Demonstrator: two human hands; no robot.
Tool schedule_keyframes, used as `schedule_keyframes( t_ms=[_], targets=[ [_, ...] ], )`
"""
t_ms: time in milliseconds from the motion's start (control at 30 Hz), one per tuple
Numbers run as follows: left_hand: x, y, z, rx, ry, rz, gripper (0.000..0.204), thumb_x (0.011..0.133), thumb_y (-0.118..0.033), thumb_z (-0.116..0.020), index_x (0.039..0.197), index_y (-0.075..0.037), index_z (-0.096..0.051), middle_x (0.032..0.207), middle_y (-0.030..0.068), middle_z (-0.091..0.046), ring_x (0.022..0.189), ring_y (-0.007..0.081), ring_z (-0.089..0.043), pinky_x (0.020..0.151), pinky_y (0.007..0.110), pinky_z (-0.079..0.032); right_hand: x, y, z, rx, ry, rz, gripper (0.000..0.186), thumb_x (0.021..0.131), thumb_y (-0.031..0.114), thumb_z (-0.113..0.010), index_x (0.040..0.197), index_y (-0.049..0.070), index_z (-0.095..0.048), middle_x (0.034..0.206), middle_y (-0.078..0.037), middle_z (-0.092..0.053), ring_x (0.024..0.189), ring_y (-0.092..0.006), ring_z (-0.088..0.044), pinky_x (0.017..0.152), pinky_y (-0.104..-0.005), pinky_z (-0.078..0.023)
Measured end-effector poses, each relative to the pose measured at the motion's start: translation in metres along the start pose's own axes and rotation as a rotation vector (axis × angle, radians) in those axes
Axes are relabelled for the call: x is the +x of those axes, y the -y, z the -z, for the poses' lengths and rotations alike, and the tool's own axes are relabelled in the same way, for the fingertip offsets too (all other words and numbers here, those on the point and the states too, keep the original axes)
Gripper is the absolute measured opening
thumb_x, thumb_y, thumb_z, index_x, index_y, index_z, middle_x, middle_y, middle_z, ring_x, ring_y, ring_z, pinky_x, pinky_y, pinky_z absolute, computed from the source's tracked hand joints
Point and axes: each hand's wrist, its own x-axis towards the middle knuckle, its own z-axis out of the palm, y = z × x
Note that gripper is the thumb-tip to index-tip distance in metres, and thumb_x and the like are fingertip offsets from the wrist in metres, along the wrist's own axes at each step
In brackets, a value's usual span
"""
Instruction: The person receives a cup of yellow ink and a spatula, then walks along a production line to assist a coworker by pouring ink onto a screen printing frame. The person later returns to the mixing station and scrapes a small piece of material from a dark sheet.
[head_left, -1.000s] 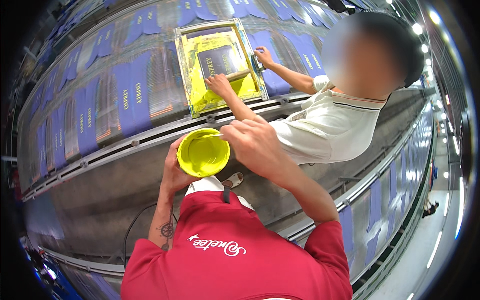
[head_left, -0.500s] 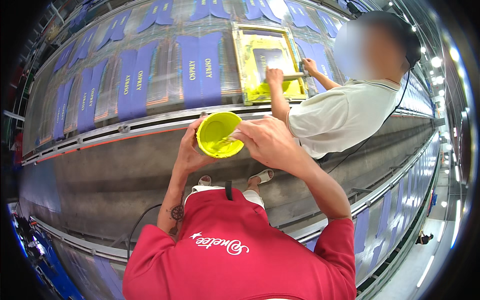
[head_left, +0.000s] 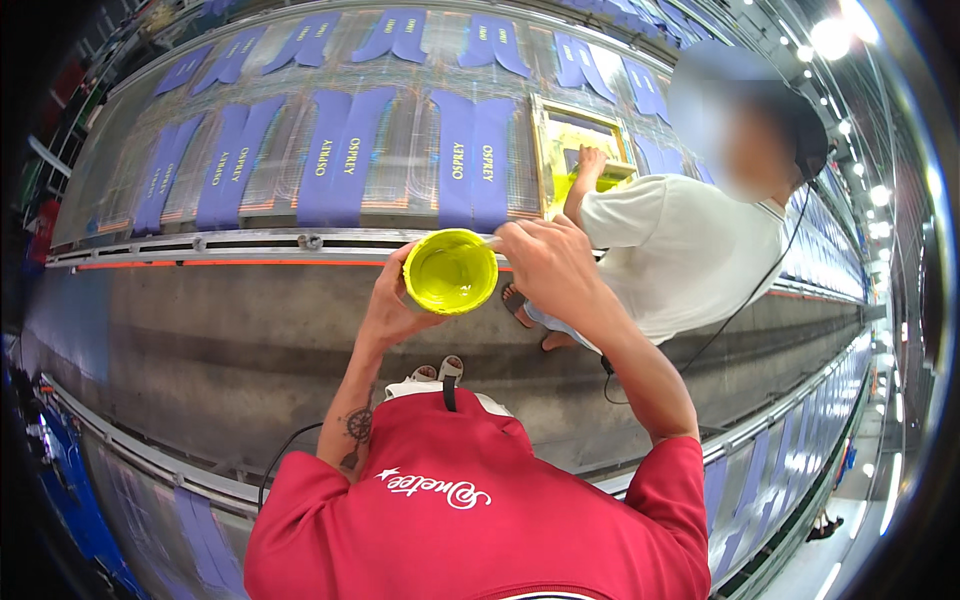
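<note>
Centre of frame: the left hand (head_left: 388, 305) curls around a cup (head_left: 450, 238) of yellow paste (head_left: 452, 285), while the right hand (head_left: 548, 262) pinches a pale stick (head_left: 491, 241) at its rim. Beyond, right of upper centre, a co-worker's hand (head_left: 592, 160) overlies a printing frame (head_left: 540, 135); purple fabric pieces (head_left: 345, 150) extend toward upper left.

The left fingers (head_left: 391, 272) hold a yellow-coated tub (head_left: 411, 277).

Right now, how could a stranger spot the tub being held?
Find the long table across the top. In front of its metal rail, the red-shirted person's left hand cups the yellow-green tub. Unlike the yellow-smeared rectangular frame beyond, it's round.
</note>
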Motion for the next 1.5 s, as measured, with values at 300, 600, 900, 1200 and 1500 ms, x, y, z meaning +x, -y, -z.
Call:
schedule_keyframes(
  t_ms=[300,600,900,1200,1500],
  targets=[
    [0.008,0.013,0.009,-0.065,-0.021,0.005,0.099,0.064,-0.007,-0.097,0.146,-0.003,-0.042,0.139,0.0105,-0.058,0.130,0.0205,-0.058,0.111,0.038,-0.047,0.009,-0.005,-0.009,0.085,0.003,-0.012,0.007,0.094,0.012,-0.064,0.094,0.006,-0.067,0.080,-0.009,-0.070,0.074,-0.0325,-0.067,0.069,-0.0459,-0.047],
    [0.041,0.033,0.031,-0.058,0.029,-0.021,0.102,0.061,-0.008,-0.098,0.146,-0.004,-0.043,0.140,0.0097,-0.058,0.130,0.0209,-0.058,0.111,0.038,-0.046,0.035,-0.010,-0.020,0.154,0.072,0.042,0.009,0.090,0.018,-0.067,0.090,0.009,-0.069,0.077,-0.009,-0.071,0.069,-0.0312,-0.067,0.072,-0.0429,-0.049],
    [0.130,0.067,0.042,-0.128,0.339,0.086,0.097,0.063,-0.002,-0.095,0.145,-0.003,-0.044,0.142,0.0100,-0.054,0.129,0.0232,-0.059,0.111,0.039,-0.050,0.042,-0.048,-0.050,0.048,-0.056,-0.282,0.010,0.083,0.014,-0.068,0.092,0.009,-0.071,0.083,-0.010,-0.073,0.078,-0.0313,-0.071,0.074,-0.0454,-0.051],
    [0.218,0.111,-0.046,-0.032,0.613,-0.026,0.098,0.067,-0.006,-0.096,0.146,0.001,-0.040,0.140,0.0133,-0.057,0.128,0.0234,-0.060,0.111,0.039,-0.050,-0.011,-0.107,-0.056,0.001,-0.189,-0.667,0.011,0.091,0.011,-0.063,0.093,0.007,-0.073,0.085,-0.012,-0.073,0.075,-0.0314,-0.071,0.068,-0.0449,-0.055],
    [0.350,0.171,-0.203,0.193,0.728,-0.331,0.095,0.063,-0.011,-0.096,0.144,-0.005,-0.046,0.140,0.0170,-0.058,0.128,0.0306,-0.060,0.108,0.042,-0.050,-0.072,-0.226,-0.117,0.137,-0.579,-0.973,0.016,0.097,0.017,-0.066,0.099,0.002,-0.072,0.087,-0.017,-0.071,0.076,-0.0377,-0.068,0.065,-0.0445,-0.054]
  ],
)
